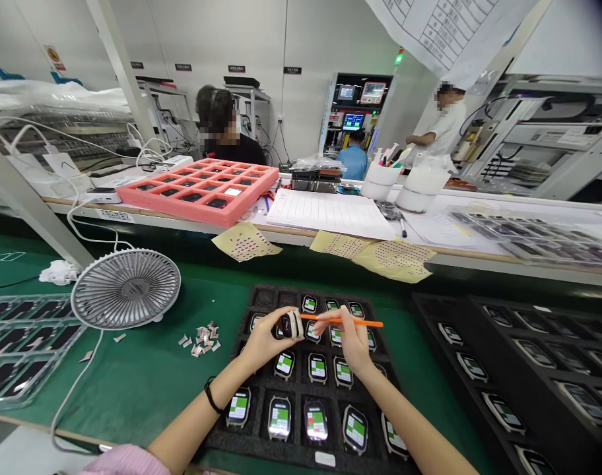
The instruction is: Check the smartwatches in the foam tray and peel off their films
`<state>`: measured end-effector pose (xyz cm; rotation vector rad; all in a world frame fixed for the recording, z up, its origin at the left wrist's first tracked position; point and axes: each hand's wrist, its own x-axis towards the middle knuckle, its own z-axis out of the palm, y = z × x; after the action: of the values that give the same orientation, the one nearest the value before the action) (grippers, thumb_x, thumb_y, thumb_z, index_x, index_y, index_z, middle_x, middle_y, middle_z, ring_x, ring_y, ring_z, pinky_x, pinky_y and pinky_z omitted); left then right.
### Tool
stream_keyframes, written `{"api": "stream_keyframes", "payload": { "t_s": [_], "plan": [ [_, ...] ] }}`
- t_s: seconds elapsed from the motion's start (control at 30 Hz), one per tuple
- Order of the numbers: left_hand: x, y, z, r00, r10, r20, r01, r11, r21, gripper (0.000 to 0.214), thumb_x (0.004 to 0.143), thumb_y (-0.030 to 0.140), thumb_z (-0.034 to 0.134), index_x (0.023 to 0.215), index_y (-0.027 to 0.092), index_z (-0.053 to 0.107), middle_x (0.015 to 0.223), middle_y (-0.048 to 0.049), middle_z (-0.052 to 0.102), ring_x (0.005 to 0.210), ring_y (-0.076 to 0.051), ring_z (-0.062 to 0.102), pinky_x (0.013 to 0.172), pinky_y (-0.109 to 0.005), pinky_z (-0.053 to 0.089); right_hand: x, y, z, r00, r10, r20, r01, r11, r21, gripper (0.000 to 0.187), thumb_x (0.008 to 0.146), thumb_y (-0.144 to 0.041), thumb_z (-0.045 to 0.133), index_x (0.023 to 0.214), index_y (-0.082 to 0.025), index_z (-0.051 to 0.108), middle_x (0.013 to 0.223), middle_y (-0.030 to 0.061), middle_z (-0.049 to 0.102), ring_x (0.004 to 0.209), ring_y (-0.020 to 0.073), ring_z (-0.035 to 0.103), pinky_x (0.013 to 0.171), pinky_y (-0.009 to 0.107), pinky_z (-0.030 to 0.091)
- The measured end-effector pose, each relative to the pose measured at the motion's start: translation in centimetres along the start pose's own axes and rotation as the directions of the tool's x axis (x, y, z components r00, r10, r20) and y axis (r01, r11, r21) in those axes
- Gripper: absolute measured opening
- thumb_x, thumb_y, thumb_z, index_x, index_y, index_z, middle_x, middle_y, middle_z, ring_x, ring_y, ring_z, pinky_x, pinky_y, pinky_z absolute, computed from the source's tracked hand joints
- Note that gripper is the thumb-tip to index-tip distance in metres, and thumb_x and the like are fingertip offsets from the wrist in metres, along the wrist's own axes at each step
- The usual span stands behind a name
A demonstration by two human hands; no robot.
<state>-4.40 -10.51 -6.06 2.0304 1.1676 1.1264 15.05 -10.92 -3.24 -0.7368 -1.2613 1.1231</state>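
Over a green anti-static mat (133,402) at a factory bench, everything set out around two bare forearms. Along a white upper shelf (479,258), at 11 o'clock, a pink foam tray (152,196) packed with dark devices, one screen lit; at 1 o'clock, yellow sticker sheets (395,260) draped over the shelf edge. At 9 o'clock, a grey desk fan (126,288), a clear plastic tray (24,349) of dark units and a small heap of paper scraps (200,340). At 3 o'clock, a side black foam tray (444,310) with watches seated in rows. At 12 o'clock, close in, a central black foam tray (261,297) holding rows of smartwatches with green-and-white screens, one to a pocket.

Left hand (268,340) above that central tray, closed firmly around a smartwatch (288,324) tipped on edge. Right hand (348,340) beside it, thumb and forefinger pinched on an orange plastic stick (365,322), tip brought to the watch's edge, contact too fine to tell. A sound working pose, by the look: watch braced, stick steadied close to the work, both wrists low.
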Motion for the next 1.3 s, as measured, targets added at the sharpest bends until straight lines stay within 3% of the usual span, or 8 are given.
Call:
{"api": "stream_keyframes", "payload": {
  "t_s": [0.1, 0.3, 0.53, 0.7, 1.0, 1.3],
  "plan": [
    [-0.1, 0.1, 0.1, 1.0, -0.003, -0.006, 0.003, 1.0, -0.007, 0.051, 0.071, 0.026, 0.075, 0.119, 0.02, 0.058, 0.117, -0.0083, 0.067, 0.107, -0.025, 0.063, 0.095, -0.036, 0.049, -0.5, -0.3, 0.4, 0.999, -0.044, -0.022, 0.043, 0.997, -0.061, 0.05, 0.092, -0.051, 0.044, 0.066, -0.018, 0.072, 0.055, 0.0055, 0.069, 0.053, 0.0193, 0.067, 0.056, 0.033, 0.056],
    [-0.1, 0.0, 0.1, 1.0, 0.008, -0.012, -0.008, 1.0, -0.004, 0.052, 0.07, 0.024, 0.076, 0.118, 0.019, 0.059, 0.116, -0.0085, 0.067, 0.106, -0.025, 0.064, 0.093, -0.035, 0.049, -0.5, -0.3, 0.5, 0.991, -0.097, -0.089, 0.086, 0.989, -0.12, 0.049, 0.093, -0.049, 0.043, 0.066, -0.018, 0.071, 0.056, 0.0046, 0.068, 0.051, 0.0174, 0.066, 0.051, 0.029, 0.054],
    [-0.1, 0.0, 0.2, 1.0, 0.011, -0.022, -0.011, 1.0, 0.027, 0.052, 0.068, 0.023, 0.076, 0.117, 0.019, 0.059, 0.114, -0.0077, 0.069, 0.104, -0.024, 0.065, 0.091, -0.034, 0.051, -0.7, -0.3, 0.2, 0.973, -0.232, 0.016, 0.226, 0.927, -0.3, 0.05, 0.097, -0.04, 0.035, 0.07, -0.02, 0.07, 0.059, 0.0043, 0.069, 0.054, 0.0172, 0.066, 0.053, 0.029, 0.052],
    [-0.3, 0.0, 0.4, 1.0, 0.013, -0.028, -0.012, 0.999, 0.039, 0.052, 0.067, 0.022, 0.076, 0.117, 0.018, 0.06, 0.104, -0.0069, 0.072, 0.087, -0.021, 0.068, 0.075, -0.03, 0.056, -1.1, 0.0, 0.0, 0.938, -0.336, 0.078, 0.339, 0.856, -0.389, 0.049, 0.099, -0.033, 0.03, 0.074, -0.022, 0.07, 0.064, 0.0041, 0.07, 0.058, 0.0168, 0.066, 0.058, 0.03, 0.052],
    [-0.1, 0.2, 0.2, 0.999, -0.029, -0.036, 0.03, 0.999, 0.03, 0.051, 0.067, 0.024, 0.076, 0.115, 0.019, 0.06, 0.096, -0.0038, 0.073, 0.074, -0.017, 0.067, 0.063, -0.025, 0.054, -0.9, 0.1, 0.3, 0.975, -0.223, 0.02, 0.218, 0.925, -0.313, 0.05, 0.098, -0.04, 0.033, 0.072, -0.02, 0.07, 0.061, 0.0046, 0.07, 0.055, 0.0177, 0.066, 0.057, 0.031, 0.054],
    [-0.2, 0.1, 0.2, 1.0, -0.001, -0.016, 0.002, 0.999, 0.042, 0.051, 0.068, 0.02, 0.073, 0.117, 0.021, 0.06, 0.11, -0.0053, 0.07, 0.09, -0.022, 0.068, 0.082, -0.032, 0.055, -1.3, -0.7, 1.0, 0.99, -0.136, 0.024, 0.138, 0.959, -0.248, 0.05, 0.094, -0.048, 0.038, 0.069, -0.022, 0.072, 0.061, 0.0047, 0.071, 0.056, 0.0206, 0.067, 0.057, 0.034, 0.055]
  ]
}}
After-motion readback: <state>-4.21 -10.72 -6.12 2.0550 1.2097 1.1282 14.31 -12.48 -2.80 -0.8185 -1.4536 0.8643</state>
